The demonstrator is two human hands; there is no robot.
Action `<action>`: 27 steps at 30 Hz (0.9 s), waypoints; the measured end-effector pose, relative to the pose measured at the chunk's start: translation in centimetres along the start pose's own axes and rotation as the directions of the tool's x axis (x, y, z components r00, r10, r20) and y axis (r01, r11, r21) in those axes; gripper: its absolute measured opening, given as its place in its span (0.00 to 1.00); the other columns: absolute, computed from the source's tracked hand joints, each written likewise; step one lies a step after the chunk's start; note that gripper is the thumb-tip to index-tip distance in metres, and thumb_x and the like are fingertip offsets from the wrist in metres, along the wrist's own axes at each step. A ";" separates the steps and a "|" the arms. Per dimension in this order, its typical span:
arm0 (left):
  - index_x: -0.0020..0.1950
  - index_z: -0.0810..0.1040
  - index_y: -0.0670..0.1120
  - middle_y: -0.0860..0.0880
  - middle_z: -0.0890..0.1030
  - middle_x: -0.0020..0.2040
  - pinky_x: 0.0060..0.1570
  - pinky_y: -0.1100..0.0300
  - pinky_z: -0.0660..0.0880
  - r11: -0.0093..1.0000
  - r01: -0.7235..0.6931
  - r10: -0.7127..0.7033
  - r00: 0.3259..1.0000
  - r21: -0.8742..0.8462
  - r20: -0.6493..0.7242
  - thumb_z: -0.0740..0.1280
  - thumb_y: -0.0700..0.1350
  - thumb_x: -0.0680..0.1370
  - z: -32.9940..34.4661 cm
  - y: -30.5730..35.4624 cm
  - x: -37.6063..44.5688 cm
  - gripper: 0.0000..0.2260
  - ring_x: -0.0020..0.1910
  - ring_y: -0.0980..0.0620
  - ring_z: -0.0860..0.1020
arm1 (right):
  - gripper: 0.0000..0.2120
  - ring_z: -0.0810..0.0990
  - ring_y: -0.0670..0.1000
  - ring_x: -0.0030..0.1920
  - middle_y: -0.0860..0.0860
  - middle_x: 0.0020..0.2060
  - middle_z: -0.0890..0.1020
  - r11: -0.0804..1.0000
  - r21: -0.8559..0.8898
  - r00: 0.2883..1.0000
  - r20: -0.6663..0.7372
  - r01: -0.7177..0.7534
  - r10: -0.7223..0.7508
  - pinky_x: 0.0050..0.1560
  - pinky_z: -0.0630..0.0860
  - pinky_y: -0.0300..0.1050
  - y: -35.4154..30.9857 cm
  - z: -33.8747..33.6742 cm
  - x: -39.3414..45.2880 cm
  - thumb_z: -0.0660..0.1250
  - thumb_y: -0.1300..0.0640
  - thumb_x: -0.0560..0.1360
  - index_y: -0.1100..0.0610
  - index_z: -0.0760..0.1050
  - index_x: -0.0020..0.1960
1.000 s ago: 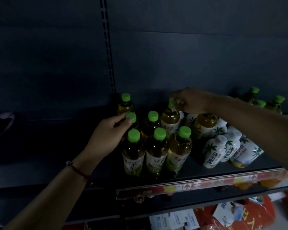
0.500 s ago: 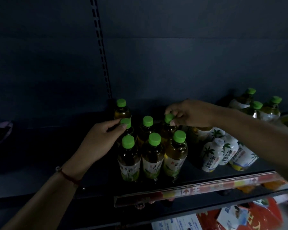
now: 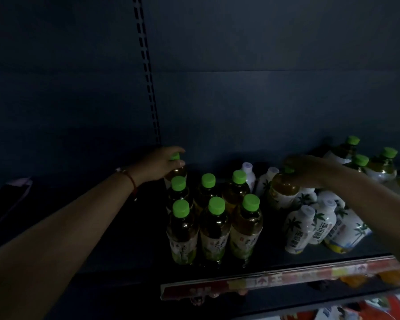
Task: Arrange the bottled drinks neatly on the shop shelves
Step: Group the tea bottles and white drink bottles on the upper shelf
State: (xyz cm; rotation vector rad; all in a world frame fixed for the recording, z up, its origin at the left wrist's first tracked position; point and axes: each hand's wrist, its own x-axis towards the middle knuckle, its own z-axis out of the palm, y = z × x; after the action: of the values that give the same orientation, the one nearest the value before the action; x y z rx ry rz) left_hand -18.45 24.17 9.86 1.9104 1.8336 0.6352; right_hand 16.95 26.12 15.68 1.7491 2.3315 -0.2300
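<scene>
On the dark metal shelf [image 3: 102, 227], six round, glossy plastic tea bottles [image 3: 214, 224] with ribbed green caps stand in a block. Behind its left corner, the left hand [image 3: 162, 161] pinches a seventh bottle's cap [image 3: 175, 156]. Right of the block, the right hand [image 3: 310, 170] seems, in the dim light, to pinch the cap of a tilted bottle [image 3: 283, 185] leaning among white bottles [image 3: 310, 227].

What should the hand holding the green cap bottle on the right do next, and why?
Probably carry it left and stand it behind the third column. The right hand grips a tea bottle by its cap among the white bottles, while the tidy green-capped block has room there.
</scene>
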 end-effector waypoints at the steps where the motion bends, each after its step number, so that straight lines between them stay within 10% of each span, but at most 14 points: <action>1: 0.72 0.72 0.48 0.45 0.77 0.66 0.57 0.63 0.66 1.000 -0.016 0.016 1.000 0.006 0.022 0.68 0.48 0.79 -0.1 0.0 -0.2 0.21 0.62 0.51 0.74 | 0.21 0.75 0.55 0.64 0.54 0.65 0.76 0.999 0.032 1.000 -0.018 0.006 -0.005 0.59 0.70 0.44 0.3 0.2 -0.1 0.62 0.46 0.79 0.55 0.72 0.68; 8: 0.71 0.72 0.54 0.51 0.77 0.64 0.67 0.58 0.69 0.972 -0.038 0.052 0.997 -0.233 0.054 0.69 0.45 0.79 0.3 0.1 -2.4 0.21 0.64 0.56 0.74 | 0.18 0.77 0.54 0.57 0.53 0.57 0.79 0.988 0.128 0.987 -0.148 0.082 -0.063 0.56 0.72 0.46 2.3 0.6 1.0 0.70 0.46 0.75 0.57 0.78 0.59; 14: 0.68 0.72 0.64 0.56 0.79 0.60 0.44 0.62 0.78 0.939 0.041 -0.017 0.997 -0.341 0.074 0.66 0.53 0.79 -0.3 -1.0 -3.3 0.17 0.57 0.59 0.78 | 0.13 0.77 0.50 0.53 0.50 0.54 0.80 0.966 0.167 0.955 -0.256 0.197 -0.150 0.58 0.73 0.48 2.4 -4.0 0.4 0.70 0.47 0.74 0.51 0.78 0.56; 21: 0.73 0.65 0.67 0.53 0.73 0.72 0.70 0.51 0.68 0.910 0.030 -0.045 0.999 -0.413 -0.026 0.64 0.58 0.80 1.8 -1.3 -4.3 0.22 0.70 0.56 0.70 | 0.13 0.79 0.52 0.50 0.51 0.49 0.81 0.891 0.277 0.840 -0.511 0.359 -0.180 0.54 0.75 0.48 -1.8 -10.1 -0.8 0.70 0.49 0.75 0.52 0.78 0.57; 27: 0.76 0.63 0.62 0.56 0.69 0.74 0.63 0.66 0.62 0.895 0.002 -0.044 0.995 -0.446 -0.085 0.60 0.55 0.82 2.3 -0.7 -5.2 0.21 0.69 0.62 0.66 | 0.14 0.79 0.51 0.51 0.51 0.50 0.80 0.849 0.178 0.800 -0.473 0.497 -0.370 0.50 0.72 0.42 -9.4 -7.0 4.1 0.71 0.51 0.75 0.57 0.77 0.58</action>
State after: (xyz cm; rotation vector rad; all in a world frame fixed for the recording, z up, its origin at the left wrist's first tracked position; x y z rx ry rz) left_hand -17.81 19.05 7.42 1.5718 1.5834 1.0507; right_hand 6.30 29.03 21.33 1.4440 3.1665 -0.3104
